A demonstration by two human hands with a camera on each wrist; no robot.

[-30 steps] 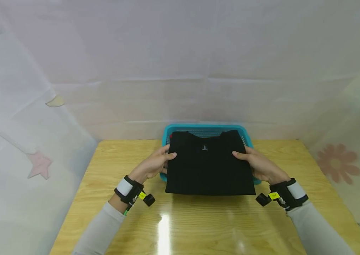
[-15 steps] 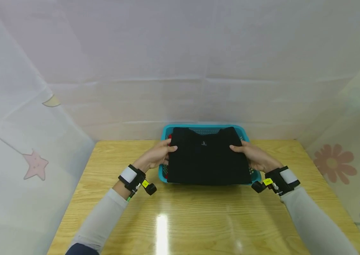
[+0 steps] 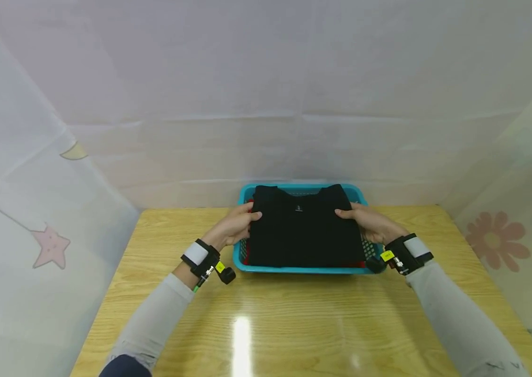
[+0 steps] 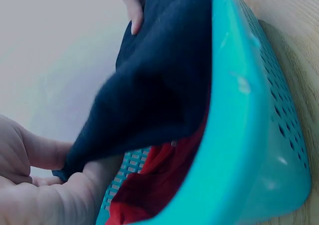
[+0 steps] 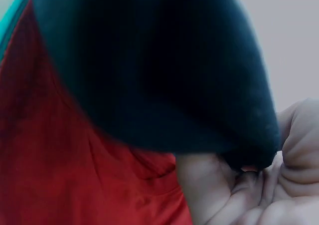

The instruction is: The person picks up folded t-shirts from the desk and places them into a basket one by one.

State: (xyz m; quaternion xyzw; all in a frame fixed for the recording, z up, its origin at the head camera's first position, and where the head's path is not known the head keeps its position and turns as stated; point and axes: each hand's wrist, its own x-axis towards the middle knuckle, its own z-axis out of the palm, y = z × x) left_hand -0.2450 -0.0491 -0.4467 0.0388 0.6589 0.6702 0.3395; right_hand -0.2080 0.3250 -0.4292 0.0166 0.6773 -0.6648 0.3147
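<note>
A folded black shirt point(image 3: 306, 235) with a small neck label lies level over the blue plastic basket point(image 3: 303, 270). My left hand point(image 3: 234, 225) pinches its left edge, thumb on top and fingers beneath. On the opposite edge, my right hand point(image 3: 373, 224) grips the cloth the same way. Under the shirt, red cloth point(image 4: 144, 190) shows inside the basket in the left wrist view. The right wrist view also has this red cloth point(image 5: 89, 170) below the dark fabric, near the pinching fingers. Most of the basket's inside is hidden by the shirt.
The basket stands on a wooden table point(image 3: 294, 324) near its back edge. Behind it hangs a pale cloth backdrop point(image 3: 266, 131), with printed side panels at left and right. A dark blue rounded shape point(image 3: 125, 366) shows at the bottom left edge.
Both hands have moved the black shirt forward and down, from partly over the table to within the basket's outline. The basket's front rim has come into view. Both grips stay the same.
</note>
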